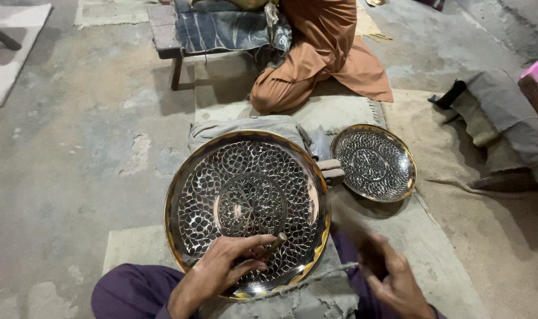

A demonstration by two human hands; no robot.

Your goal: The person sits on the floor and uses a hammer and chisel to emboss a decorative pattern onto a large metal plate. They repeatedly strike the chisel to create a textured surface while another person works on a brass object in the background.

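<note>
1. nearest the camera, the person's left hand point(221, 269) rests on the near rim of the large round engraved metal tray point(248, 210); its fingers are clenched around a short dark metal punch point(273, 242) whose tip presses on the tray's near-right part.
2. the right hand point(393, 277) hangs off the tray's near-right edge, blurred; it looks curled around a handle, perhaps a hammer point(354, 233), but the blur makes this hard to tell.
3. the large tray, silvery with a golden rim and a flower-like pattern cut around a central medallion, lies tilted across the person's purple-trousered lap point(133, 292), propped on a grey padded cushion point(245, 127) that shows at the tray's far edge.
4. a frayed grey cord point(316, 277) runs across grey cloth just beneath the tray's near rim.
5. to the right of the large tray, just apart from it, a smaller round engraved metal tray point(374, 162) with a golden rim lies tilted on a beige mat point(422, 236).
6. beyond the large tray, another person in orange clothing point(316, 59) kneels beside a low wooden bench covered with dark blue cloth point(221, 26).
7. far right of the tray lies a heap of grey folded cloth point(505, 124) on the concrete floor point(74, 147).
</note>
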